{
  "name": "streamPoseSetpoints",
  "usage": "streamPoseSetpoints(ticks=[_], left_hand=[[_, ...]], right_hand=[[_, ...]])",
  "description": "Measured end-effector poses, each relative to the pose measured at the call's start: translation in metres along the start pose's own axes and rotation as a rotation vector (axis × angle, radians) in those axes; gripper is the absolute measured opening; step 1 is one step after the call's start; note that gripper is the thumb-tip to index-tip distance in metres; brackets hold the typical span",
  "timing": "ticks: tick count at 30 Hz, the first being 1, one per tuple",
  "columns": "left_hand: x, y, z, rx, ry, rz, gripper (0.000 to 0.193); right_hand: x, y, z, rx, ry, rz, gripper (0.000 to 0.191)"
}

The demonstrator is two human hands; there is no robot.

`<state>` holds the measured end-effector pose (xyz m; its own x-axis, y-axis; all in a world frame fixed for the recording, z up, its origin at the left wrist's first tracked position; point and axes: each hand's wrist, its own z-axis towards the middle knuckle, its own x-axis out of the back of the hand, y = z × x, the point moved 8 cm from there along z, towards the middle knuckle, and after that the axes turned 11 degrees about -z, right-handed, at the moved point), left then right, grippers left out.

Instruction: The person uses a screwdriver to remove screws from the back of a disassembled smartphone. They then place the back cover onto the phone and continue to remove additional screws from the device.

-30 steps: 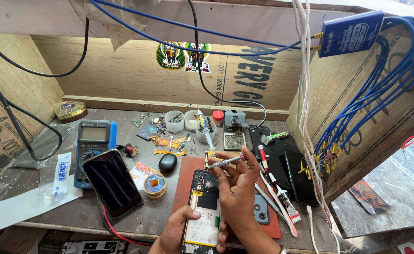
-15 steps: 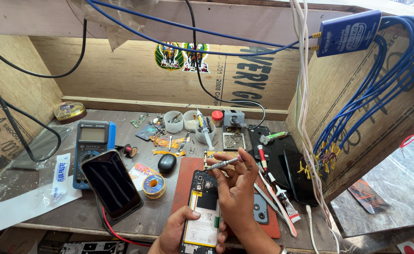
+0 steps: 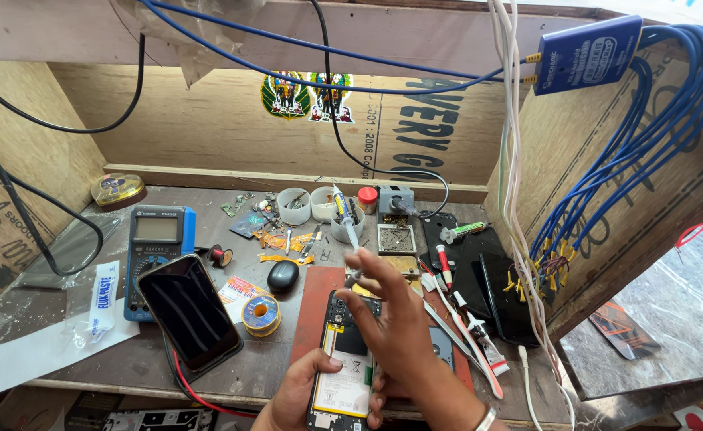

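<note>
Cluttered plywood bench (image 3: pixel 64 335), lower half of frame. Left: multimeter (image 3: pixel 156 239), dark phone (image 3: pixel 188 311). Bottom centre: left hand (image 3: pixel 295 395) clamped around opened phone (image 3: pixel 343 371) (battery showing). Above it, right hand (image 3: pixel 395 319), fingers spread, pinching screwdriver (image 3: pixel 347 219); likely mid-disassembly, next calling for precise tip placement.

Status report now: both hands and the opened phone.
Left hand grips opened phone at its lower edge. Right hand above phone, pinching thin tool upright. Tweezers and tubes lie right of the mat.
</note>
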<state>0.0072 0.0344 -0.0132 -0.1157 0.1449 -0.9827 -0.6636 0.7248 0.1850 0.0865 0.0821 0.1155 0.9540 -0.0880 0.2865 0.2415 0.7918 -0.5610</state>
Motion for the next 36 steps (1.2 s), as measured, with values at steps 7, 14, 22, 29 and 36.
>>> streamPoseSetpoints(ticks=[7,14,22,29,36], left_hand=[[-0.002,-0.001,0.0,-0.006,0.017,-0.02,0.064],[-0.012,0.001,0.0,-0.013,-0.088,0.06,0.079],[-0.007,-0.001,0.0,0.0,-0.005,0.027,0.078],[-0.006,0.001,-0.001,0.016,-0.055,0.063,0.079],[0.012,0.008,0.009,0.006,-0.059,0.123,0.074]], right_hand=[[0.011,-0.001,0.037,-0.071,-0.133,-0.618,0.032],[0.014,-0.023,0.049,0.028,-0.082,-0.229,0.029],[0.015,-0.019,0.047,0.012,-0.02,-0.435,0.03],[0.014,-0.023,0.047,0.089,-0.017,-0.291,0.022],[0.008,-0.008,0.041,0.067,-0.011,-0.29,0.024]])
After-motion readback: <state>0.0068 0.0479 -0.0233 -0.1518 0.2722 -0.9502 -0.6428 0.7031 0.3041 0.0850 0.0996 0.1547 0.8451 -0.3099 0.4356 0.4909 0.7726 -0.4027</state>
